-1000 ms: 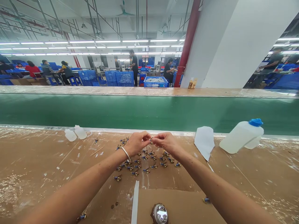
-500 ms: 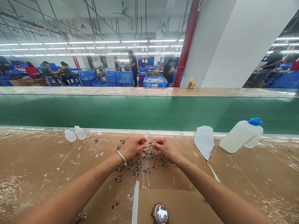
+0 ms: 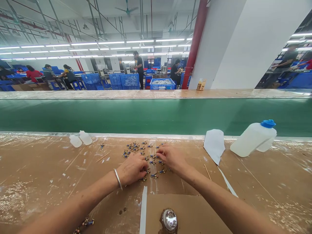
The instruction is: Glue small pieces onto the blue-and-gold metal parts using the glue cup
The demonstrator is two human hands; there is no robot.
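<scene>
Many small blue-and-yellow figurines (image 3: 135,149) lie in loose rows on the brown tabletop in front of me. My left hand (image 3: 133,168), with a silver bangle at the wrist, rests low over the near left part of the group. Its fingers are curled down beside a figurine (image 3: 148,171), and the fingertips are partly hidden. At the right side of the group, my right hand (image 3: 172,158) has thumb and forefinger pinched at a small figurine (image 3: 153,156). More figurines (image 3: 162,171) lie just below that hand.
Two small white bottles (image 3: 85,137) lie at the back left. On the right are a white sheet (image 3: 214,146) and a large blue-capped jug (image 3: 248,139). A shiny metal dome (image 3: 169,220) sits on cardboard (image 3: 192,211) in front. Beyond runs a green belt (image 3: 109,117); people work farther back.
My left hand has moved toward me and slightly left, away from my right hand, uncovering figurines at the back. My right hand has lowered slightly. The view has shifted a little.
</scene>
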